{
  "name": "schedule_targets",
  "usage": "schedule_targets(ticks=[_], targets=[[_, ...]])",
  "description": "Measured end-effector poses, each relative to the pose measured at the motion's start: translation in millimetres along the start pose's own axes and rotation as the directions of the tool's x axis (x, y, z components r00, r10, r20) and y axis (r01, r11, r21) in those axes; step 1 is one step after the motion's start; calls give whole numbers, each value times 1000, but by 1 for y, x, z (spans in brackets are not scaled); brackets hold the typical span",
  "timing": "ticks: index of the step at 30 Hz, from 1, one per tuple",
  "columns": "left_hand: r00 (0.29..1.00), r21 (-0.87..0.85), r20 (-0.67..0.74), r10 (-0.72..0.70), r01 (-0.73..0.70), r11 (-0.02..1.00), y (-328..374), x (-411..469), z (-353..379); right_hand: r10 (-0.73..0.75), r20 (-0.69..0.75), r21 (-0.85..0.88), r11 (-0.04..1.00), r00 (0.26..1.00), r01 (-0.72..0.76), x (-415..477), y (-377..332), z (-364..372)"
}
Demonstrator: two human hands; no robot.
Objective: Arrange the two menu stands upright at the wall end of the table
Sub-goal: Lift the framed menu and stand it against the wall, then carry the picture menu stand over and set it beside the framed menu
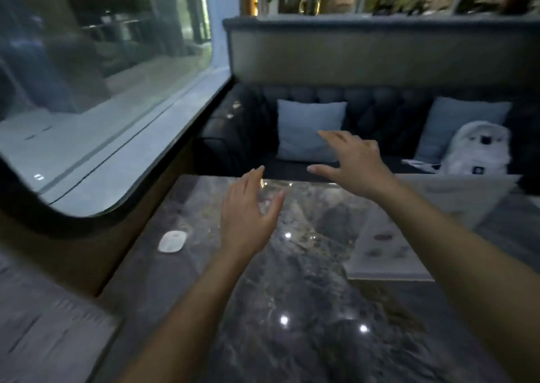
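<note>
Although the frame is smeared by motion, a large rounded window [87,90] is seen along the left, and a dark tufted sofa [380,111] with two pale cushions and a white furry bag [479,152] is seen beyond the table. The table [292,324] is a polished slab of dark veined stone, glossy enough that ceiling lights are mirrored in it.

At the right side of the table two pale flat items are found, taken to be the menu stands: one upright panel [455,198] near the far right edge, and one printed board [385,251] lying flat just before it, apparently touching its foot. Whether they are acrylic or card cannot be told. They are judged light, stiff and thin, likely to slide on the slick stone and to tip easily once stood up; a hold at the two side edges, or low near the base, is judged best.

The right hand [356,163] is held above the far edge, fingers spread, nothing gripped. The left hand [248,210] hovers over the table centre, fingers loosely parted, likewise empty.

A small white rounded pebble-like object [172,241] rests near the wall edge.
</note>
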State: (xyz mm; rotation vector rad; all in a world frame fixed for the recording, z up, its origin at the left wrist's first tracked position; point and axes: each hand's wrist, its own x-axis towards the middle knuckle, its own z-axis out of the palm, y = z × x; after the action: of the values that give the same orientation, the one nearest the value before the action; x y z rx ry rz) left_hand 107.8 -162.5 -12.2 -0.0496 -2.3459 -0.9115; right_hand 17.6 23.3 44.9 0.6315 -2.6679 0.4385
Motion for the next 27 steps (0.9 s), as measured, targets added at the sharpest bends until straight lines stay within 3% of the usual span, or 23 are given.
schedule_targets(ticks=[7,15,22,27], targets=[[979,-153,49,200,-191,970,82,37,75,275,-157,-63,956,949,-287,-48,97,-76],[944,-274,239,227,-159,948,113,28,143,549,-62,-76,830,833,-552,-103,176,-92],[974,-408,215,76,19,913,108,19,173,557,40,280,791,830,-544,-132,206,-68],[968,-621,251,14,150,770,93,10,180,552,-34,372,781,833,-502,-125,217,-56]])
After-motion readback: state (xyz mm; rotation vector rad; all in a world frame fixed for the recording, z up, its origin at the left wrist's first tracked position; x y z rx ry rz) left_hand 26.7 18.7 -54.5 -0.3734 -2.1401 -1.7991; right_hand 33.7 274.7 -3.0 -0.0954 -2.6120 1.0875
